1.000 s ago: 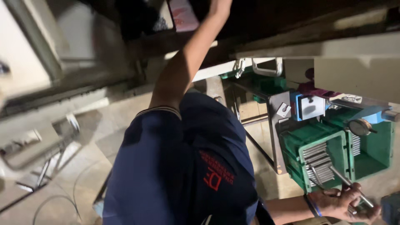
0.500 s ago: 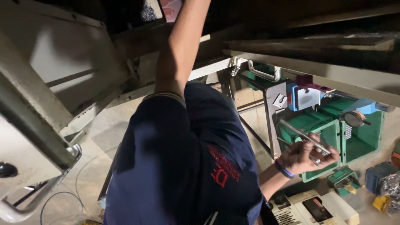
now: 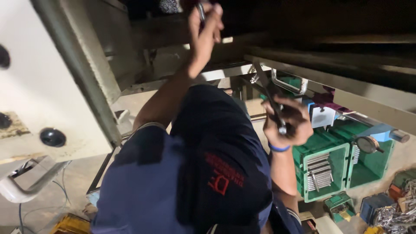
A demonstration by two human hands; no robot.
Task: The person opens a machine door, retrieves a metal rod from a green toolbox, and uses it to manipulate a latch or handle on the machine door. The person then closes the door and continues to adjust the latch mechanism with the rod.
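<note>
My left hand (image 3: 203, 32) is raised to the dark underside of a machine at the top of the view, its fingers closed on a small metal piece (image 3: 200, 9). My right hand (image 3: 289, 123) is lower, at centre right, and grips a long metal wrench (image 3: 265, 92). The wrench points up and left towards a metal bracket (image 3: 289, 84) under the frame. My dark blue shirt (image 3: 203, 173) fills the lower middle of the view.
A cream machine panel (image 3: 39, 86) with black knobs stands at the left. A steel beam (image 3: 359, 102) crosses the right side. Below it an open green toolbox (image 3: 331, 167) holds several wrenches, with a dial gauge (image 3: 367, 144) and loose tools (image 3: 390, 208) beside it.
My right hand rose from the toolbox area with the long wrench to the machine frame. The view tilted up, bringing my left hand into sight.
</note>
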